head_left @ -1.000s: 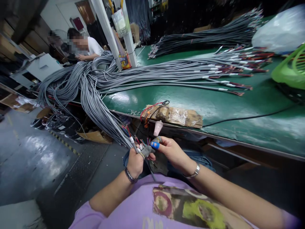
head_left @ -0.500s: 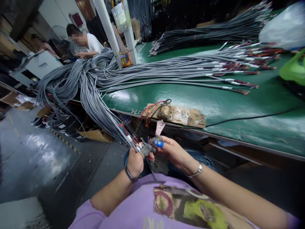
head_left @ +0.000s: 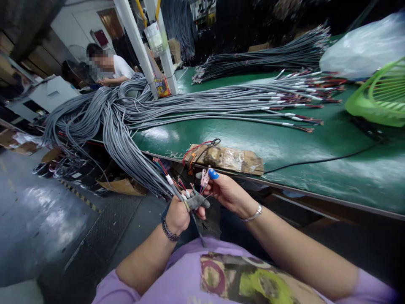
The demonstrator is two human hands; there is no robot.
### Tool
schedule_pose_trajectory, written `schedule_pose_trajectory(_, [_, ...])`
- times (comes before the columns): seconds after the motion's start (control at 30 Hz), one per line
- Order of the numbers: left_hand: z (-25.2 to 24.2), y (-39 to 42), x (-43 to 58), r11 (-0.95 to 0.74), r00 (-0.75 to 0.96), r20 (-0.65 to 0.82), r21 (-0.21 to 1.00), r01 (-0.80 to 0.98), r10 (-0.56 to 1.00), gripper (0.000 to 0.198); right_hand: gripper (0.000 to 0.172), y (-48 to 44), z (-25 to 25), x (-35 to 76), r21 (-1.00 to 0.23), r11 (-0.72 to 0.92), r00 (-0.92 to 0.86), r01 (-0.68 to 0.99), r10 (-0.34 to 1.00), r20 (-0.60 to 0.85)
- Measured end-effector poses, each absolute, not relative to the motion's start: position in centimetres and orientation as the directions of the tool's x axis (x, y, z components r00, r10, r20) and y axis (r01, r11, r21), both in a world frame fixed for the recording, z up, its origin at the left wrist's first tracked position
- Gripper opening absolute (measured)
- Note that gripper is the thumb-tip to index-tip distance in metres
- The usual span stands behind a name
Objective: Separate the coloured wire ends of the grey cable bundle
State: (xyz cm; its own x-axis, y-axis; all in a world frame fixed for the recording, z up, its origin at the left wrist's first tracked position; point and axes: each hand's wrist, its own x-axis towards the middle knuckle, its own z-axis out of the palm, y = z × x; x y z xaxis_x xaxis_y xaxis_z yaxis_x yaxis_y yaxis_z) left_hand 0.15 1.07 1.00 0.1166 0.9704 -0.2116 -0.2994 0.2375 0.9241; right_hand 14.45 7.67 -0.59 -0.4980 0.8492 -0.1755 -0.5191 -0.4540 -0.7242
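At lower centre, our left hand (head_left: 179, 213) grips grey cable (head_left: 176, 192), coloured wires (head_left: 202, 189) pointing up-right; our right hand (head_left: 229, 193), nearer the pink piece (head_left: 204, 178), pinches it.

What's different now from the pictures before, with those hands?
The right hand moved forward, away from the body, to the pink piece; its thumb and finger now seem to pinch it. Whether it let go of the coloured wires, I can't tell. The left hand kept its grip on the grey cable, and the wooden board stayed at the bench edge.
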Motion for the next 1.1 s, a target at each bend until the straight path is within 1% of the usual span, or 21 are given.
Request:
schedule_pose_trajectory(0.07, [0.93, 1.32, 0.25, 0.238, 0.115, -0.213, 0.921, -0.307, 0.97, 0.035, 0.041, 7.46, -0.71, 14.15, -0.749, -0.4, -0.444, -0.528, 0.882, -0.157])
schedule_pose_trajectory(0.13, [0.86, 1.51, 0.33, 0.244, 0.118, -0.217, 0.919, -0.31, 0.969, 0.035, 0.042, 7.29, -0.86, 13.96, -0.738, -0.394, -0.43, -0.549, 0.889, -0.154])
schedule_pose_trajectory(0.3, [0.68, 1.75, 0.54, 0.254, 0.102, -0.234, 0.917, -0.309, 0.967, 0.037, 0.035, 7.31, -0.8, 13.88, -0.596, -0.517, -0.497, -0.614, 0.84, -0.217])
schedule_pose_trajectory(0.43, [0.58, 1.8, 0.65, 0.26, 0.102, -0.24, 0.913, -0.314, 0.965, 0.036, 0.033, 7.42, -0.82, 13.85, -0.556, -0.53, -0.484, -0.64, 0.84, -0.245])
schedule_pose_trajectory(0.53, [0.7, 1.7, 0.61, 0.268, 0.115, -0.245, 0.915, -0.302, 0.963, 0.035, 0.034, 7.44, -0.9, 13.82, -0.548, -0.533, -0.471, -0.644, 0.842, -0.265])
schedule_pose_trajectory(0.77, [0.92, 1.5, 0.44, 0.271, 0.116, -0.247, 0.922, -0.277, 0.962, 0.037, 0.032, 7.46, -0.96, 13.85, -0.573, -0.52, -0.472, -0.633, 0.846, -0.247])
schedule_pose_trajectory(0.93, [0.78, 1.73, 0.53, 0.284, 0.115, -0.262, 0.92, -0.268, 0.958, 0.035, 0.029, 7.55, -1.23, 13.79, -0.58, -0.51, -0.455, -0.635, 0.854, -0.252])
schedule_pose_trajectory(1.1, [0.69, 1.64, 0.72, 0.271, 0.118, -0.248, 0.928, -0.256, 0.961, 0.033, 0.031, 7.49, -1.08, 13.75, -0.578, -0.504, -0.458, -0.641, 0.856, -0.239])
